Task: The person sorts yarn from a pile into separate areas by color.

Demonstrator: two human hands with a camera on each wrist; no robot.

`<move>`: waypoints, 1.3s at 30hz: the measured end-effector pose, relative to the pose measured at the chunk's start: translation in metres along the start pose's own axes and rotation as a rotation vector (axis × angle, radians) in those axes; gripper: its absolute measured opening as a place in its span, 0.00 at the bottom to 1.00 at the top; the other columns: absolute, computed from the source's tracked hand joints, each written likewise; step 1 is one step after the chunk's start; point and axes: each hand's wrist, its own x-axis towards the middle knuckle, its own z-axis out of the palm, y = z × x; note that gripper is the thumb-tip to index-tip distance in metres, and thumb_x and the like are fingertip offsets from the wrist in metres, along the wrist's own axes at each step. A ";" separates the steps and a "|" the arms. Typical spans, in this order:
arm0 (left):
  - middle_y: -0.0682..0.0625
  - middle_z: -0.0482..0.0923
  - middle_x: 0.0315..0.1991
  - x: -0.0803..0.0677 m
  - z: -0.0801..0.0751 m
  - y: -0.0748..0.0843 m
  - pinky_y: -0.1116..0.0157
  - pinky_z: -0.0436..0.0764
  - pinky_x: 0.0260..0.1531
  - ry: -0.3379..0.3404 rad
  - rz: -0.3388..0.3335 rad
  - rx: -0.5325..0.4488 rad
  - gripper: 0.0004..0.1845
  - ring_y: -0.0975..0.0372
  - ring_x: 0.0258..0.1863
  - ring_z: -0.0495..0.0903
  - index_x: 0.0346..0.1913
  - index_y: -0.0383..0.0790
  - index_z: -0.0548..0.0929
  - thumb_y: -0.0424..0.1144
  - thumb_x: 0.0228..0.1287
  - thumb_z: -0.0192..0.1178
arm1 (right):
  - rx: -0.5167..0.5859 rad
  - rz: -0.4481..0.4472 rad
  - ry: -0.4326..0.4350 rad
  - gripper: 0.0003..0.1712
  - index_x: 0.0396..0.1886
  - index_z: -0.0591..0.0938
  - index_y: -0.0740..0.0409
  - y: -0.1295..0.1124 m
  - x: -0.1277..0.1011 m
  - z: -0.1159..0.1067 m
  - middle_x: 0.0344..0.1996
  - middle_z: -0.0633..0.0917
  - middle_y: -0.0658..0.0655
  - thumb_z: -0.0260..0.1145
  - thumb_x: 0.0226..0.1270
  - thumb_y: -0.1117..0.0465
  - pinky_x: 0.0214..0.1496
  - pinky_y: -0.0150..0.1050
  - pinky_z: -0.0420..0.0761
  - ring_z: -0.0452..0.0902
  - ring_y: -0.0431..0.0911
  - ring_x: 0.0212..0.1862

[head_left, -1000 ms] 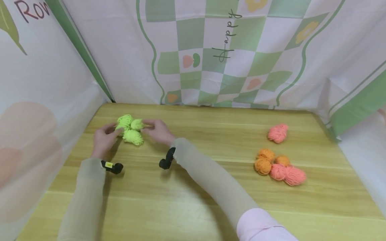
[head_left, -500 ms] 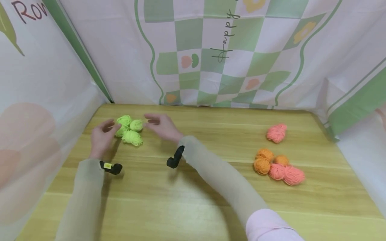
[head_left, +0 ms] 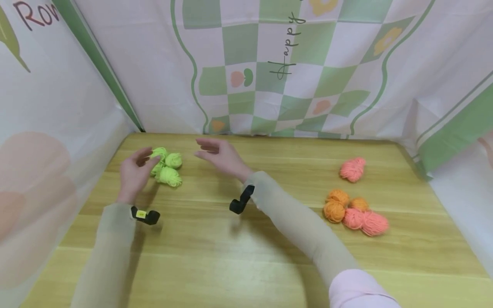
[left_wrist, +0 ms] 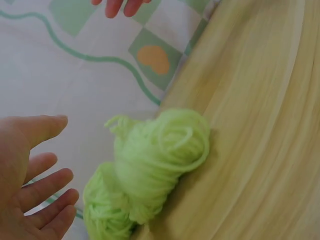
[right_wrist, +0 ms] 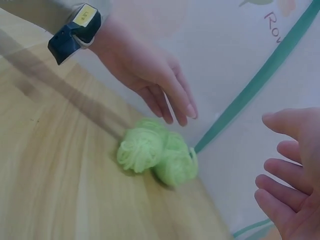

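Three green yarn balls (head_left: 166,166) sit bunched on the table (head_left: 246,239) between both hands, which have just let go and drawn back, left hand (head_left: 134,173) and right hand (head_left: 221,156) open, so that cluster looks finished.

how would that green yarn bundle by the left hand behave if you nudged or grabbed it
The green yarn looks like soft, loosely wound little skeins, so it would probably squash under fingers and feel light. Its lumpy shape suggests it would slide or flop on the smooth table rather than roll. A loose strand end shows, so it might unravel.
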 end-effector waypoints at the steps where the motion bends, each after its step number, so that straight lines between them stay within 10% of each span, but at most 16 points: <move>1: 0.36 0.75 0.65 0.000 0.001 0.002 0.51 0.69 0.67 -0.003 0.014 -0.007 0.31 0.46 0.64 0.72 0.69 0.33 0.75 0.48 0.71 0.66 | 0.003 -0.006 0.000 0.29 0.68 0.79 0.58 -0.001 -0.002 -0.003 0.63 0.81 0.52 0.71 0.70 0.53 0.60 0.34 0.77 0.76 0.46 0.63; 25: 0.37 0.78 0.62 -0.019 0.041 0.026 0.51 0.71 0.66 -0.101 0.179 -0.052 0.26 0.44 0.62 0.75 0.66 0.32 0.78 0.39 0.68 0.69 | -0.030 -0.104 0.027 0.27 0.66 0.80 0.59 0.004 -0.049 -0.075 0.63 0.81 0.55 0.71 0.70 0.59 0.65 0.40 0.75 0.76 0.47 0.63; 39: 0.47 0.78 0.64 -0.054 0.092 0.054 0.54 0.70 0.66 -0.270 0.258 -0.107 0.28 0.54 0.63 0.74 0.67 0.40 0.78 0.45 0.67 0.70 | -0.069 -0.085 0.111 0.29 0.67 0.78 0.62 0.014 -0.093 -0.134 0.64 0.80 0.61 0.72 0.69 0.61 0.68 0.45 0.73 0.76 0.53 0.64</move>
